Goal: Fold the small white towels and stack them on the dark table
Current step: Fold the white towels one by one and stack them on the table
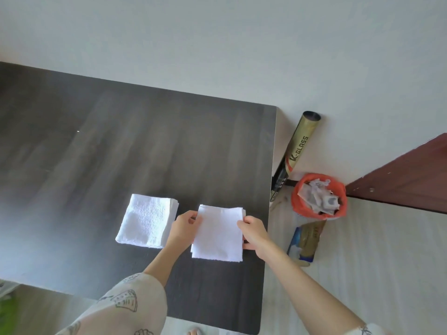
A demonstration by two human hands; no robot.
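Toward five o'clock on the dark wood-grain table (96, 153), we are holding a small folded white terry towel (217, 234) by its two side edges. Our left hand (185, 229) is pinching the towel's nine-o'clock edge, and our right hand (252, 230) is pinching the three-o'clock edge, so the hands are sitting apart with the cloth between them. Whether the towel is lying flat on the table or being lifted slightly, we cannot tell. Just beside it at nine o'clock, a neat stack of folded white towels (147, 221) is resting on the table, its layered edges showing along the right side.

We are judging the risks from here. The towel is lying close to the table's three-o'clock edge, so a careless pull that way could be sending it to the floor. Carrying it across by two side pinches could be letting the loose layers sag and unfold. Setting it down off-centre could be skewing the stack or nudging its upper layers out of line.

On the floor at three o'clock, a small bin lined with an orange plastic bag (296, 201) is holding crumpled grey-white paper scraps (319, 197). Beyond it, a tall gold and black cardboard tube (300, 146) is leaning with its top open; we cannot see inside it.
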